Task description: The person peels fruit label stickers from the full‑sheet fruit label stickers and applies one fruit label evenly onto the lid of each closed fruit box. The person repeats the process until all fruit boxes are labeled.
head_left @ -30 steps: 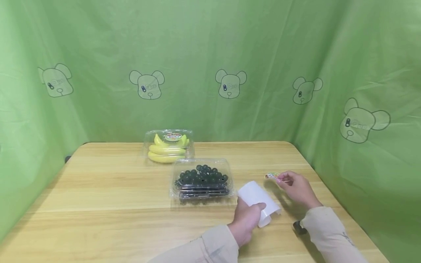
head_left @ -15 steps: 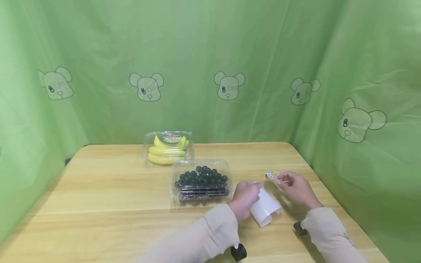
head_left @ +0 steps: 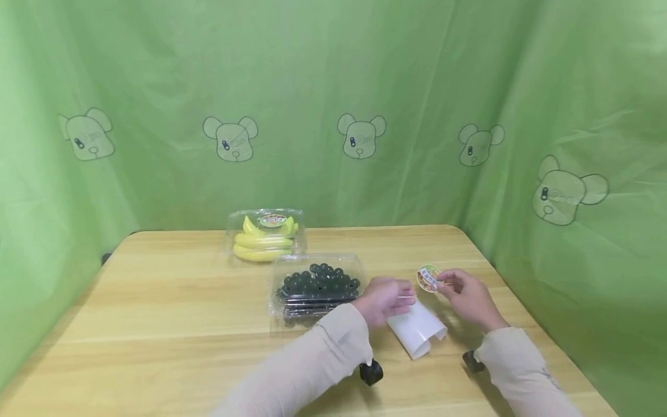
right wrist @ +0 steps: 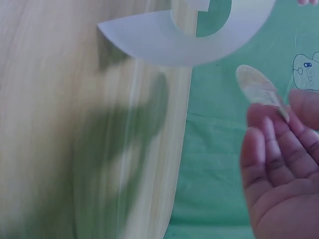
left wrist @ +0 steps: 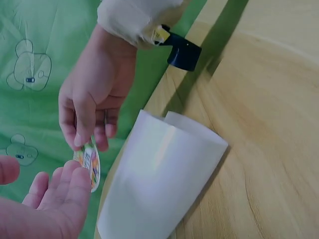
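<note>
My right hand (head_left: 471, 298) pinches the edge of a round, colourful fruit sticker (head_left: 427, 278) between thumb and fingers, above the right part of the table. The sticker's pale back (right wrist: 256, 82) shows in the right wrist view. My left hand (head_left: 385, 300) is just left of the sticker, fingers extended and holding nothing. In the left wrist view, its fingertips (left wrist: 77, 181) are close to the sticker; whether they touch it I cannot tell. Below both hands, a white, glossy, curled sheet (head_left: 417, 331) lies on the table.
Left of my left hand stands a clear clamshell box of dark grapes (head_left: 320, 286), partly hidden by the sleeve. Behind it is another clear box with bananas (head_left: 263, 240), bearing a similar sticker (head_left: 273, 220). Green curtains (head_left: 297, 87) surround the wooden table (head_left: 156, 324).
My left hand has let go of the white sheet and moved up toward the sticker. The sticker in my right hand has turned so that its printed face shows more.
</note>
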Tool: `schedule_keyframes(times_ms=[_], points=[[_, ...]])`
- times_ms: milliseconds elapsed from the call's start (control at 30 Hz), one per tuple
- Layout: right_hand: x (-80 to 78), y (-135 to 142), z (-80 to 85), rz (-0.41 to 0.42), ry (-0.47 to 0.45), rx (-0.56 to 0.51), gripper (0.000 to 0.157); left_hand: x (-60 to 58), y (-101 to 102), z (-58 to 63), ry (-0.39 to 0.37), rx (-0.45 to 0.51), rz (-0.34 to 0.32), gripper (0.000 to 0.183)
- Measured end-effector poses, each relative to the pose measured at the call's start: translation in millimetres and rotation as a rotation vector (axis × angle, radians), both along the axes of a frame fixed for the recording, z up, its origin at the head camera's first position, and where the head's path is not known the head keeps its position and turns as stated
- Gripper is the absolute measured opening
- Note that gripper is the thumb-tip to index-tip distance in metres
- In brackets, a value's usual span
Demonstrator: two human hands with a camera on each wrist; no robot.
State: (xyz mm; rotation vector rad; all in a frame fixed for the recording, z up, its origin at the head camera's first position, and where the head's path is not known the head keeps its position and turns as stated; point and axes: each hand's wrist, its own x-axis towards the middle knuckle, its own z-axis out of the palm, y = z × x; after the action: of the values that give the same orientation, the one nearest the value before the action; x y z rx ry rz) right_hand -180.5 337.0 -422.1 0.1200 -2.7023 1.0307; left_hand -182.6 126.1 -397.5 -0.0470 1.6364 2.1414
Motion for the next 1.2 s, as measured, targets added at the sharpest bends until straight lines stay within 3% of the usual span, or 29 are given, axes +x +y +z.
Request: schedule_keyframes(times_ms=[133,433,500,667,767,933,1067,1200], points=[[-1.8,-0.2,0.7,-0.020,0.020,-0.043,0.027,-3.9,0.7,-1.3,0.004,-0.018,0.009,0.022],[-3.7,-1.4,0.5,0.016,0.040,-0.122,0.061,-3.6,2.0,-2.6,0.044,-0.037,-0.013,0.028],[-4.1,-1.2,0.1,0.020,0.034,-0.129,0.060,-3.1,2.4,-2.5,0.046,-0.037,-0.018,0.028],[-4.2,-2.0,-0.8,-0.011,0.049,-0.070,0.032,-1.4,4.3,-1.0,0.048,-0.025,-0.033,0.027],[-4.2,-3.2,-0.2,-0.028,0.075,-0.037,0.023,-0.8,5.2,0.2,0.046,-0.021,-0.030,0.026],[-4.4,-4.7,0.8,-0.034,0.081,-0.056,0.020,0.4,6.1,0.8,0.046,-0.032,-0.027,0.024],[-4.5,-4.6,0.9,-0.022,0.028,-0.140,0.019,1.2,6.9,-1.2,0.048,-0.043,-0.031,0.021],[-5.7,-3.4,0.8,-0.015,0.006,-0.216,0.029,0.9,7.2,-3.2,0.046,-0.038,-0.029,0.023]])
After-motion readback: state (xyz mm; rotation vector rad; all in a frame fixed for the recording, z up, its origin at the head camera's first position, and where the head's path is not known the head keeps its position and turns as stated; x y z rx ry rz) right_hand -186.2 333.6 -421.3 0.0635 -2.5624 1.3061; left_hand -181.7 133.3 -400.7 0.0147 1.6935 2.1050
